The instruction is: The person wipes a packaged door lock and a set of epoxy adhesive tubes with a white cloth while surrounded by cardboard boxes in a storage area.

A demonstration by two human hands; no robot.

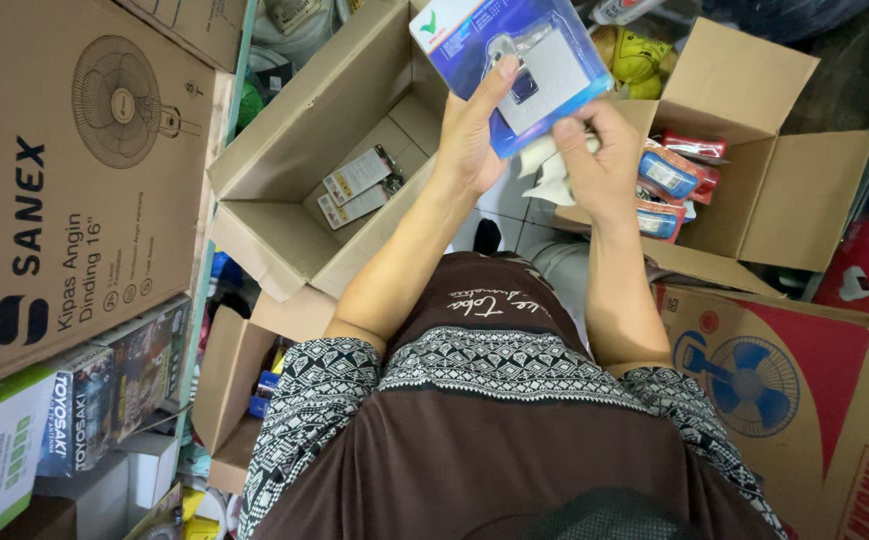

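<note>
We see the left hand (474,125) gripping a blue blister pack (519,60), the right hand (599,160) clutching a white cloth (546,170), above an open carton (294,170) holding two carded packets (359,185).

A blue blister pack (514,60) with a padlock was gripped by the left hand (474,130) at twelve o'clock. A white cloth (552,170) was clutched by the right hand (599,160), touching the pack. An open cardboard box (284,180) was seen at ten o'clock; another box (784,190), with red packets (669,180), at two o'clock.
</note>
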